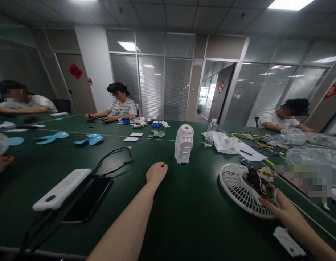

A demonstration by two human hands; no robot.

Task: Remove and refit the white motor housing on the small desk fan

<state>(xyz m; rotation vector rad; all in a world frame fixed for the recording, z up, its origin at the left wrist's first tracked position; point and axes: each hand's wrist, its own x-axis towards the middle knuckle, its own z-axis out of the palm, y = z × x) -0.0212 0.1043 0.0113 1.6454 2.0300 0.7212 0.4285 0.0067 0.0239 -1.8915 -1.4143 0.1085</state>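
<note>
My left hand (pixel 156 173) is a closed fist on the green table, with a dark red nail showing. Whatever it may hold is hidden. To its right, a white fan motor housing (pixel 184 145) with vent slots stands upright, apart from the hand. My right hand (pixel 279 203) grips the fan motor (pixel 262 177), a dark part with loose wires fixed to a round white fan grille (pixel 234 183). The grille is tilted just above or on the table; I cannot tell which. Below the right wrist lies a small white plastic piece (pixel 289 241).
At left lie a white power bank (pixel 63 189), a black phone (pixel 88 199), a black cable (pixel 113 166) and blue fan blades (pixel 89 139). A water bottle (pixel 210 133), white paper (pixel 252 152) and plastic bags (pixel 315 156) are right. Several people sit around the table.
</note>
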